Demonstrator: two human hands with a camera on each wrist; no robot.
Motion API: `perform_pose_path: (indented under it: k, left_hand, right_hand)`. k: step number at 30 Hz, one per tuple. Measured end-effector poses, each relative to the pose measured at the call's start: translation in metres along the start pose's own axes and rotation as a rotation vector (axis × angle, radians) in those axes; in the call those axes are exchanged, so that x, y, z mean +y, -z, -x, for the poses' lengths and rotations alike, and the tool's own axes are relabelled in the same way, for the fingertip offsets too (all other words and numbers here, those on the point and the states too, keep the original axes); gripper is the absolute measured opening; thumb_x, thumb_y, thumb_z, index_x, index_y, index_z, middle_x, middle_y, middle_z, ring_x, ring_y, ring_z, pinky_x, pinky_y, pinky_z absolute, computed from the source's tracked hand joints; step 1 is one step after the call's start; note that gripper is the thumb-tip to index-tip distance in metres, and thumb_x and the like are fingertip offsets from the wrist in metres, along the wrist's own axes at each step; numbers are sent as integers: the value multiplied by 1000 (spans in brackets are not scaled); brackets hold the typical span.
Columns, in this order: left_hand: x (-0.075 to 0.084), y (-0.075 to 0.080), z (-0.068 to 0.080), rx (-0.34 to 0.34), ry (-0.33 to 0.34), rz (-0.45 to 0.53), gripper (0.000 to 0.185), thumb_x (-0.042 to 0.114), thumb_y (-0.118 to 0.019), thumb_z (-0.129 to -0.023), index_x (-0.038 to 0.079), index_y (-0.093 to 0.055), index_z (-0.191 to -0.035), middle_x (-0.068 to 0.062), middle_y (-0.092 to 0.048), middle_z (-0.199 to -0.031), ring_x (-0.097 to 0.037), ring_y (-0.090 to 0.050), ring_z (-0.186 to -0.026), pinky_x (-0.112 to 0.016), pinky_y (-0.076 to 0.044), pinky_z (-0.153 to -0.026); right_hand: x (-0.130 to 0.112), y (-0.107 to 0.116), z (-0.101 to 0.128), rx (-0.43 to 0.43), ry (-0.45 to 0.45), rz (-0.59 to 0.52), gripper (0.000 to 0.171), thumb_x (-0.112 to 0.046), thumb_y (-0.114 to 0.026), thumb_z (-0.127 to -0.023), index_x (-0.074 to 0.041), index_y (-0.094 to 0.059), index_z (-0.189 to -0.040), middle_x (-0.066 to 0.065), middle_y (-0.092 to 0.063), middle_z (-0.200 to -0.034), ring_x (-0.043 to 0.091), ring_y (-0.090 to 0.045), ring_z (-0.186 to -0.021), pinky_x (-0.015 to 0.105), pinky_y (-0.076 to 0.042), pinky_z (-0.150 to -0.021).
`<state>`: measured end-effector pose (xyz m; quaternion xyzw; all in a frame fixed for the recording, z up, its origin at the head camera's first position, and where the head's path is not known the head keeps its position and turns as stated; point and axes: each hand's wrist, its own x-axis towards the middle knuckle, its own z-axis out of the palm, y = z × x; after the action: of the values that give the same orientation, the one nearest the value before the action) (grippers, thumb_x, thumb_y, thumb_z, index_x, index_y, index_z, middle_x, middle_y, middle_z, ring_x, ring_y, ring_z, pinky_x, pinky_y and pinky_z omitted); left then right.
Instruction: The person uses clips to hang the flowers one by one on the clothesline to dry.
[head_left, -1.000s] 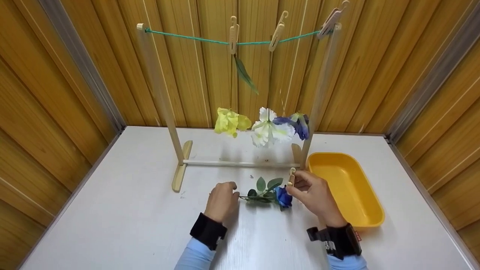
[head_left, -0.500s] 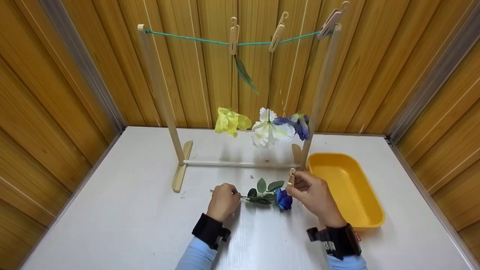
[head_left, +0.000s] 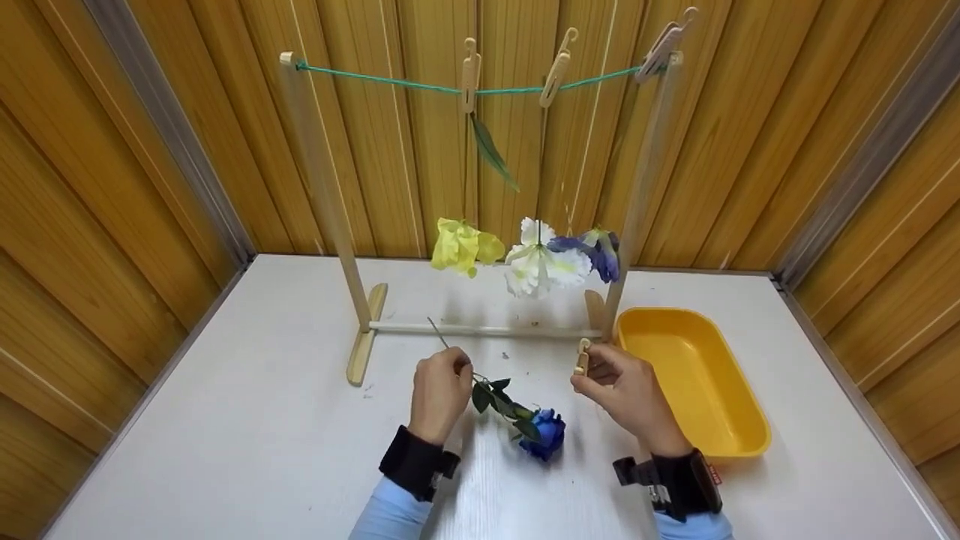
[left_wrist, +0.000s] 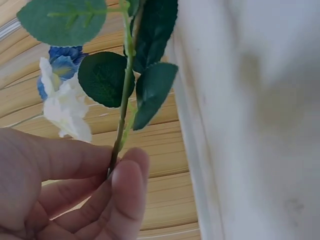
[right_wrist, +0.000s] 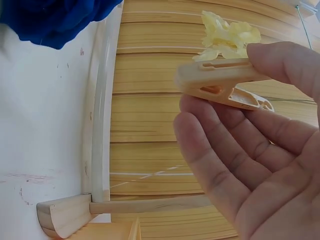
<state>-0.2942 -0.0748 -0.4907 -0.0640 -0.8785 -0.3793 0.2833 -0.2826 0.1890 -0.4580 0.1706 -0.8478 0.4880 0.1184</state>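
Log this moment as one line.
left hand: pinches rose stem | right hand: holds clothespin | rose head on table

1. blue rose [head_left: 548, 433] with dark green leaves [head_left: 495, 399] and a thin green stem, near centre.
2. pale beige clothespin [head_left: 582, 356], right of centre.
3. yellow flower [head_left: 459, 244], white flower [head_left: 541, 264] and blue-and-white flower [head_left: 596, 250] on the far side.
4. teal-green cord [head_left: 390, 79] high at the far side, with three beige pegs [head_left: 470, 66].
5. light natural wood rack [head_left: 334, 217].
6. bright yellow tray [head_left: 739, 420], right.
7. white table [head_left: 247, 435] with faint grey streaks.
8. golden-brown striped wall panels [head_left: 112, 172] with grey corner strips.
9. black wrist straps [head_left: 416, 461], light blue sleeves [head_left: 386, 514].
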Motion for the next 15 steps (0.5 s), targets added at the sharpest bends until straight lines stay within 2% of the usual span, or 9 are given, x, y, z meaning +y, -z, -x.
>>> perform_pose_path:
  k: [6,10,15]
  left_hand:
    - [9,9,-3,72,-49,43,21,-8,-74,-83,4,-57,-86,-3,-67,-66,-16,-62,-56,-32,-49,-52]
    - [15,14,-4,110,-73,65,30,-8,-75,-84,6,-49,-89,-5,-68,-73,-18,-66,-61,-32,-52,-56]
    - [21,19,-5,159,-62,127,29,-8,-74,-86,5,-50,-95,-8,-71,-79,-20,-70,-68,-34,-57,-61]
  right_hand:
    - [0,0,0,-7,-1,-5,26,0,-82,-85,-4,-73,-109,5,-71,-89,16,-70,-78,22,-59,-74]
    - [0,-1,0,-2,11,-12,26,0,-82,-85,-4,-73,-110,5,-71,-89,17,-70,-78,22,-58,-74]
    - [-2,-1,1,8,2,-2,26,-1,-82,-85,-6,-73,-109,3,-71,-89,15,-69,-79,22,-58,-75]
